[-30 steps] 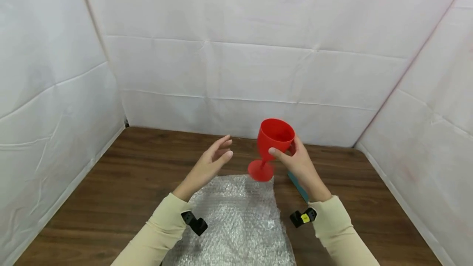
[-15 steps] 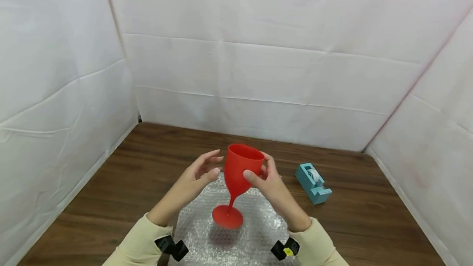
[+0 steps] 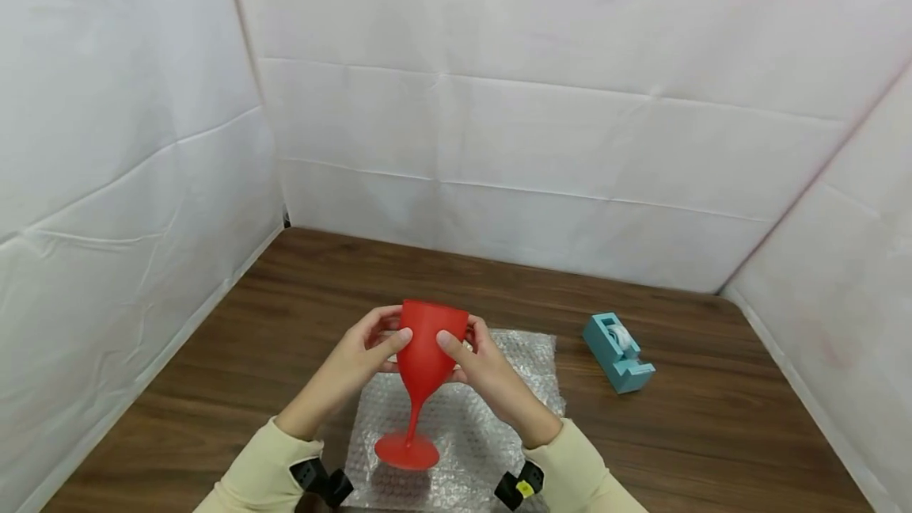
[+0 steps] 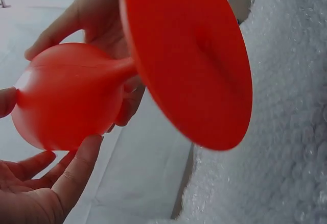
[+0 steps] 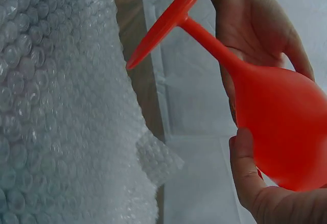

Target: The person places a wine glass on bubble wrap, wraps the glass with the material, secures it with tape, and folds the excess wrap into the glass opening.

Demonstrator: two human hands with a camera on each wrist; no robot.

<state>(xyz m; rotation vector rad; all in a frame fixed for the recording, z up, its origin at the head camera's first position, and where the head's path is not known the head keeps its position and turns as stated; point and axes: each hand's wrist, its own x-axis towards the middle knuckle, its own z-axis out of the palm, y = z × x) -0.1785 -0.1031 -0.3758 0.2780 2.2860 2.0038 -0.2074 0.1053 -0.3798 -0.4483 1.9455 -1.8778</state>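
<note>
A red plastic wine goblet (image 3: 425, 351) is held up between both hands over a sheet of bubble wrap (image 3: 530, 359), its rim leaning away and its round foot toward the person. My left hand (image 3: 359, 359) grips the bowl from the left, thumb on the near side. From the right, my right hand (image 3: 492, 378) holds the same bowl, its thumb also on the near face. The left wrist view shows the underside of the foot (image 4: 189, 66) and fingertips around the bowl. In the right wrist view the thin stem (image 5: 209, 41) is free of fingers.
A teal tape dispenser (image 3: 618, 353) with a roll of clear tape stands on the dark wooden table (image 3: 285, 323), right of the bubble wrap. White sheeting (image 3: 527, 141) walls in the back and both sides.
The goblet has come left and nearer, from the right hand alone into both hands, and its rim has tipped away. The left hand has closed onto the bowl. The tape dispenser is now uncovered.
</note>
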